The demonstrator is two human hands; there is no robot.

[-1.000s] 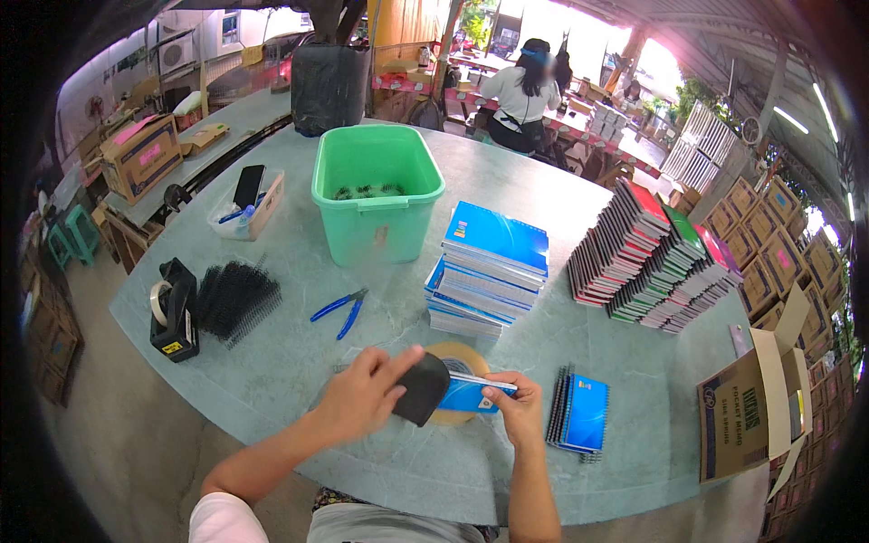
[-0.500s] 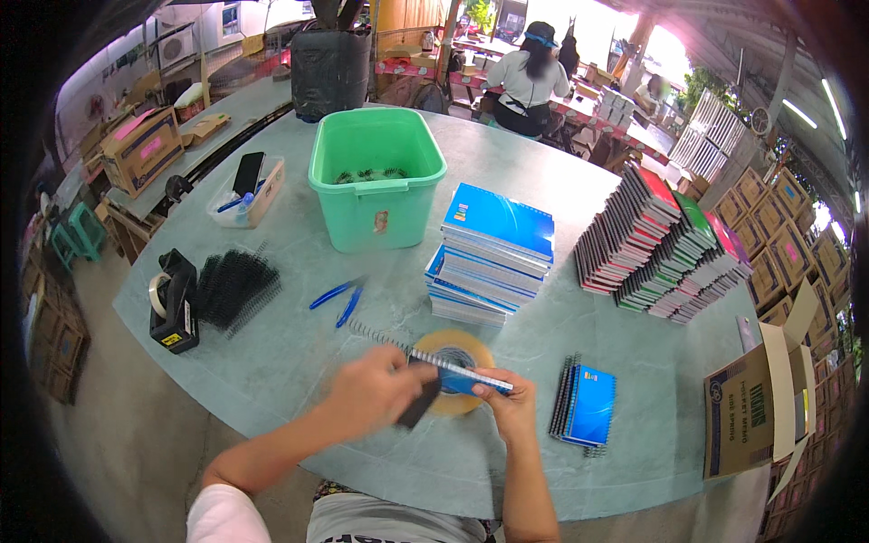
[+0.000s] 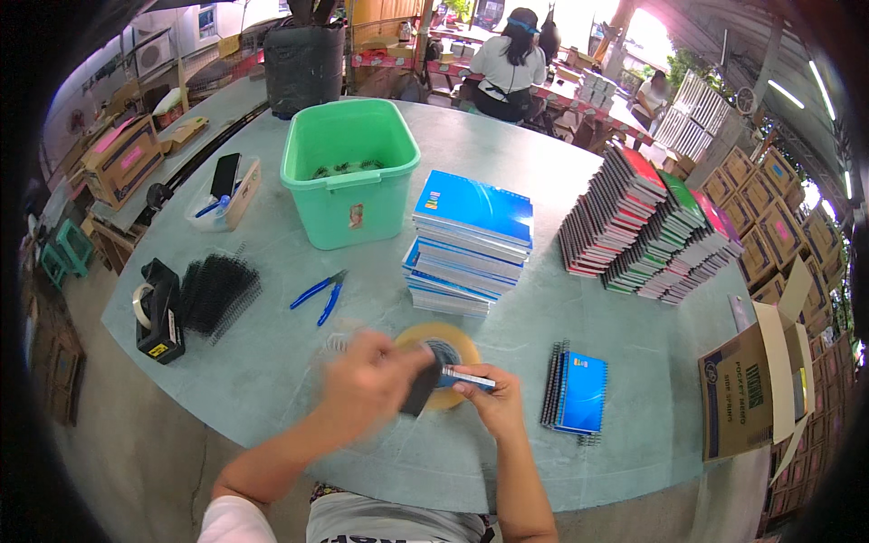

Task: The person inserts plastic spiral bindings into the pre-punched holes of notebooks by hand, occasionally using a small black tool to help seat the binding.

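Observation:
A small blue notebook (image 3: 466, 378) sits in my right hand (image 3: 496, 398), its fingers closed around the right end. My left hand (image 3: 367, 385) is at the notebook's other end, smeared by motion, so its exact grip does not show. Beyond it a blurred spiral coil (image 3: 337, 343) sticks out to the left. A dark flap (image 3: 420, 391) hangs beneath the notebook. Under both hands lies a wide roll of tan tape (image 3: 463, 347). Blue-handled cutters (image 3: 319, 295) rest farther off on the table, slightly open.
Black coils (image 3: 220, 291) lie beside a tape dispenser (image 3: 161, 312) at left. Behind are a green bin (image 3: 348, 213) and a blue notebook stack (image 3: 471, 240). Bound blue notebooks (image 3: 579, 394), red-and-green stacks (image 3: 634, 226) and an open carton (image 3: 747, 389) stand right. A person (image 3: 509, 68) sits beyond.
The spiral coil, earlier stretched clearly up and left from the notebook, is now shorter and blurred behind my left hand. My right hand still holds the notebook. The whole view has shifted slightly.

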